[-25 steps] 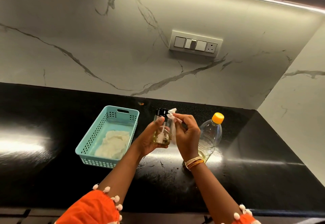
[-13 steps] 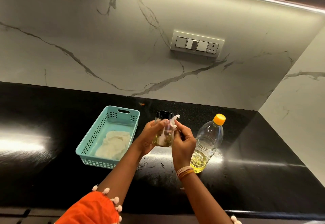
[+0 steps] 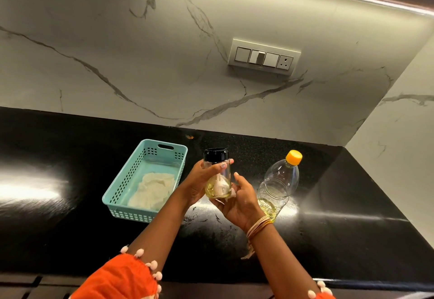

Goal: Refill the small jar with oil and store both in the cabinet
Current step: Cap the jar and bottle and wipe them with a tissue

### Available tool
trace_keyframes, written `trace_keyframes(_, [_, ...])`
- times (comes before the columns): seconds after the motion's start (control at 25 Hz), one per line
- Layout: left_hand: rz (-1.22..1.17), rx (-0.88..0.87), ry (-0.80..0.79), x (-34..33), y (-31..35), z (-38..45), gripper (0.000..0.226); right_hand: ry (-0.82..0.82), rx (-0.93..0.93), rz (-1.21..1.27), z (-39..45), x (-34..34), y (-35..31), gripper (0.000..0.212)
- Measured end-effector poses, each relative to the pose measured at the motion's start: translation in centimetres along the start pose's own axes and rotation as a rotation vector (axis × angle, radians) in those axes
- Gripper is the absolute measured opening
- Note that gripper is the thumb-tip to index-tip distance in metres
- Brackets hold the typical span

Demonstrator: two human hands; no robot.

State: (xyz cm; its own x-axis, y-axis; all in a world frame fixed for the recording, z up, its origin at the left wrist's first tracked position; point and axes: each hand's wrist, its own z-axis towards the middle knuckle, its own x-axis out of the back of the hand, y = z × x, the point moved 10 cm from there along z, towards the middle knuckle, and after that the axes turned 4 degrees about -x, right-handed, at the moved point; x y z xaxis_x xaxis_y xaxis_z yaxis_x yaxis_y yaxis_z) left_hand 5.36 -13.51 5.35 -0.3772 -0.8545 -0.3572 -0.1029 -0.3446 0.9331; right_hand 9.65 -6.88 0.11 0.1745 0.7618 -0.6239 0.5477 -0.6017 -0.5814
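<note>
A small glass jar (image 3: 217,172) with a black lid and yellow oil in its bottom is held upright above the black counter. My left hand (image 3: 199,182) grips its side, thumb across the front. My right hand (image 3: 239,201) cups the jar's base from below and right, pressing a small white cloth (image 3: 231,192) against the glass. To the right stands a clear plastic oil bottle (image 3: 279,182) with an orange cap, upright on the counter, oil only in its lowest part.
A turquoise perforated basket (image 3: 131,181) with a white cloth (image 3: 152,190) inside sits left of the hands. The marble backsplash carries a switch panel (image 3: 264,57). A side wall (image 3: 399,158) closes the counter on the right.
My right hand has slid with the white cloth from the jar's lid down to its base. The jar has risen slightly and its black lid now shows fully.
</note>
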Motion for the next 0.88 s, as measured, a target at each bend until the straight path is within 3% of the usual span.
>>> trace_keyframes(0.12, [0.024, -0.036, 0.081, 0.5, 0.5, 0.3, 0.052, -0.042, -0.159, 0.075, -0.2, -0.5, 2.3, 0.062])
trace_keyframes(0.28, [0.113, -0.051, 0.160, 1.6, 0.5, 0.7, 0.040, -0.043, -0.269, 0.262, -0.6, -1.6, 4.2, 0.051])
trace_keyframes(0.56, [0.159, -0.091, 0.160, 2.0, 0.8, 0.4, 0.042, 0.006, -0.428, 0.167, -3.1, -1.0, 5.0, 0.041])
trace_keyframes(0.68, [0.131, -0.091, 0.195, 3.0, 0.9, 0.4, 0.044, 0.148, -0.308, 0.051, -2.8, 0.9, 4.0, 0.028])
trace_keyframes(0.8, [0.112, -0.084, 0.225, 3.9, 0.4, 0.1, 0.046, 0.311, -0.084, 0.120, -2.0, 3.0, 1.7, 0.015])
trace_keyframes(0.88, [0.107, -0.079, 0.246, 4.1, -0.2, -0.1, 0.043, 0.361, 0.003, 0.095, -1.7, 3.4, 1.0, 0.017])
